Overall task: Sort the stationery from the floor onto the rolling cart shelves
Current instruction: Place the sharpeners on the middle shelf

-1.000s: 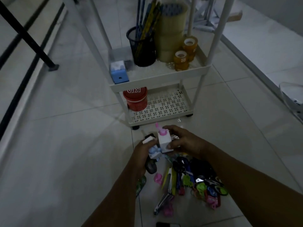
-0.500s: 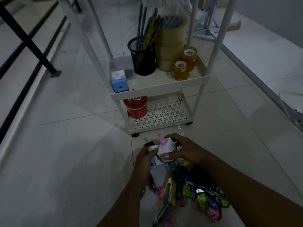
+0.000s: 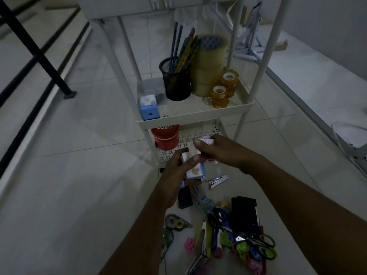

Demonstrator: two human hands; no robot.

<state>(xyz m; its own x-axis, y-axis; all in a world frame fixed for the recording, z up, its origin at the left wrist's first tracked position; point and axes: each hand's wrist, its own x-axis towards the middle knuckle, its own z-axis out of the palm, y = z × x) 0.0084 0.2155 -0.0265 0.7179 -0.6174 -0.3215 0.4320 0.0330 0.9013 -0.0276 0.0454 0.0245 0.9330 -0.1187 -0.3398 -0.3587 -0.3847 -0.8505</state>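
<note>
A pale tiled floor [image 3: 69,185] fills most of the view. A black metal frame [image 3: 39,54] with a slanted leg stands on it at the far left. To the far right of that frame, a low white ledge [image 3: 309,80] runs along a grey wall [image 3: 327,26]. A white folding stand [image 3: 248,40] sits far right of the frame, near the ledge.

Both hands are up in front of the white cart [image 3: 196,113]: left hand [image 3: 176,175] gripping a small white box [image 3: 195,171], right hand [image 3: 216,148] pinching a pink-and-white sharpener-looking thing [image 3: 205,140]. Scissors [image 3: 260,245] and a stapler [image 3: 218,180] lie on the floor below.
</note>
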